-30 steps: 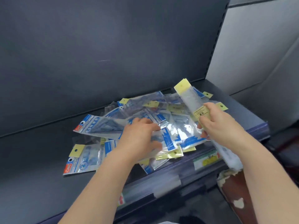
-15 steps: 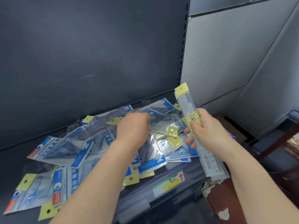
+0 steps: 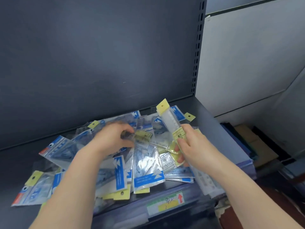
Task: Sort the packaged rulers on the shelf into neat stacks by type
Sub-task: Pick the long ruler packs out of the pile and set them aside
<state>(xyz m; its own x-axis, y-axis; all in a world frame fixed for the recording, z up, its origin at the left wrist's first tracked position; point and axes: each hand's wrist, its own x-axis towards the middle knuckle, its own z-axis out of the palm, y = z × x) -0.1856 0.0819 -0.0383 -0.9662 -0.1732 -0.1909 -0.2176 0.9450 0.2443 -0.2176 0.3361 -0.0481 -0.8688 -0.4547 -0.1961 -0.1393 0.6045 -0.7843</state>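
Right hand [image 3: 194, 146]: one long pack [image 3: 171, 120]; left hand [image 3: 112, 139]: one small pack [image 3: 142, 135]

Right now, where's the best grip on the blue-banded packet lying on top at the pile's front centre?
Likely pinch the blue-banded packet at its near end, by the yellow header, coming in from the shelf's front edge. It lies flat on top with that end uncovered.

Two hands work a loose heap of clear, blue-striped ruler packets [image 3: 145, 167] on a dark grey metal shelf [image 3: 212, 129].
The right hand [image 3: 193, 146] grips a long clear ruler packet with a yellow header [image 3: 170, 120], tilted over the heap; the left hand [image 3: 113, 139] pinches a small yellow-tagged packet [image 3: 142, 135] lying on it.
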